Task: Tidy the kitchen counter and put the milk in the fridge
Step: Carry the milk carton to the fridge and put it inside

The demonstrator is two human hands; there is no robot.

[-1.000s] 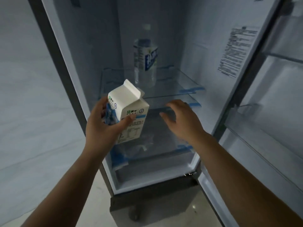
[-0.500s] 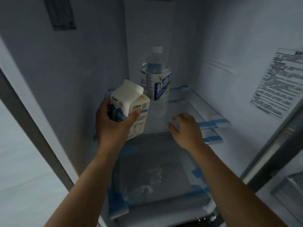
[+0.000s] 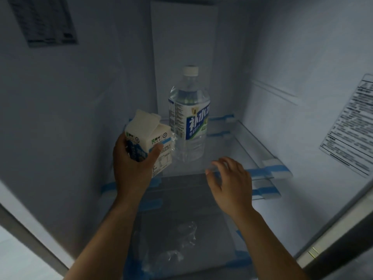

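Head view. The milk carton [image 3: 148, 142] was gripped by the left hand [image 3: 131, 168], fingers and thumb wrapped round it, at the left front of the glass shelf [image 3: 234, 142] inside the fridge [image 3: 80, 118]. The right hand [image 3: 230, 182] was held empty, fingers loosely curled, above the shelf's front edge. The water bottle [image 3: 188, 118], standing just beside, could be toppled if the carton were pushed in carelessly. The bottle was nearly full; the carton's contents were hidden.

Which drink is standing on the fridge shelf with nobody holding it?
The clear water bottle with the white cap stands on the glass shelf. The milk carton is held by the left hand.
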